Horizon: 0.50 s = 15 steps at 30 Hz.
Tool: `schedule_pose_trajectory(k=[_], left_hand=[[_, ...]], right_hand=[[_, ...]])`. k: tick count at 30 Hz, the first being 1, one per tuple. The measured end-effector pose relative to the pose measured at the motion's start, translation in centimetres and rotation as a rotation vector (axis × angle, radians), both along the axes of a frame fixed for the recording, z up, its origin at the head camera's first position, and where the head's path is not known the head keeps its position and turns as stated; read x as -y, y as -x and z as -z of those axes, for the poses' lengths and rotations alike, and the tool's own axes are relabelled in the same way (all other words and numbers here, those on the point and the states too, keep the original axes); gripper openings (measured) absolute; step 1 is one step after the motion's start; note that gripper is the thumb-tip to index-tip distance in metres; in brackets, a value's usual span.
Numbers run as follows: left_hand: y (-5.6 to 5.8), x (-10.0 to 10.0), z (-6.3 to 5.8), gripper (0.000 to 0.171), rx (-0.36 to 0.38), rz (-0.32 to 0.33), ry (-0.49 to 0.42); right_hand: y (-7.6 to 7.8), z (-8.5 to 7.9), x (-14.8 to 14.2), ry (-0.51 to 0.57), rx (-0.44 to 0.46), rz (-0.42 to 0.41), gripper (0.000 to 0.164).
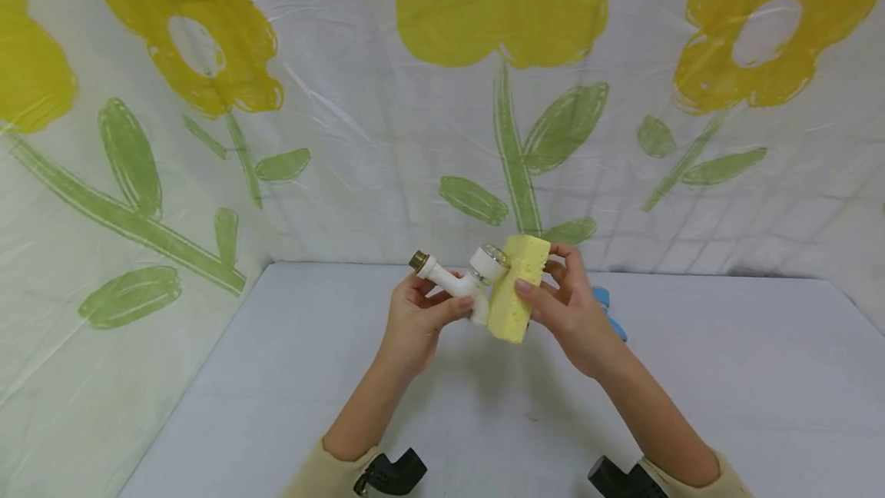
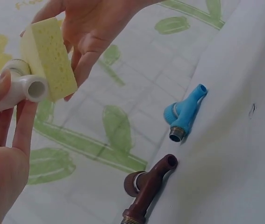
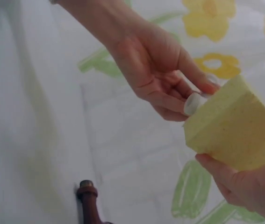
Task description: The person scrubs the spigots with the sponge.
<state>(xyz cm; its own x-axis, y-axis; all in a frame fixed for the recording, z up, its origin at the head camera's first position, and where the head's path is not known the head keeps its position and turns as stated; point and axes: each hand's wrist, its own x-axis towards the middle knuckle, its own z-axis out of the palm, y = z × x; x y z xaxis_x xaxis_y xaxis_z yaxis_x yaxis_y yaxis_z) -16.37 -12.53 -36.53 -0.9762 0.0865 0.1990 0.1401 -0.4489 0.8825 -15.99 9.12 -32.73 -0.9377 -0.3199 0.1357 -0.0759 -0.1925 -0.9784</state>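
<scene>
My left hand [image 1: 412,327] grips a white plastic tap [image 1: 452,283] by its body, thumb on the near side. The tap's brass threaded end points up and left, and its round knob is toward the sponge. A yellow sponge [image 1: 518,290] is pinched between the thumb and fingers of my right hand [image 1: 577,327], its broad face against the tap. In the left wrist view, the tap's open spout [image 2: 36,88] shows beside the sponge. Both things are held above the table. The right wrist view shows the sponge [image 3: 239,126] hiding most of the tap.
On the white table [image 1: 276,413] lie a blue tap [image 2: 186,112], partly behind my right hand in the head view, and a brown tap [image 2: 151,186]. A plastic sheet [image 1: 346,137] printed with yellow flowers hangs behind the table and to its left.
</scene>
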Motion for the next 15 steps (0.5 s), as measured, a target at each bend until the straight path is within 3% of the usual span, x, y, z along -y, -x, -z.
schedule_pose_trajectory(k=[6,15], left_hand=[[-0.14,-0.25,0.20,0.040,0.020,0.048,-0.017],[-0.36,-0.90,-0.07,0.034,0.083,0.034,-0.031]], right_hand=[[0.03,-0.09,0.01,0.020,-0.062,0.089,0.047],[-0.29,-0.03,0.33,0.091,-0.135,0.179,0.047]])
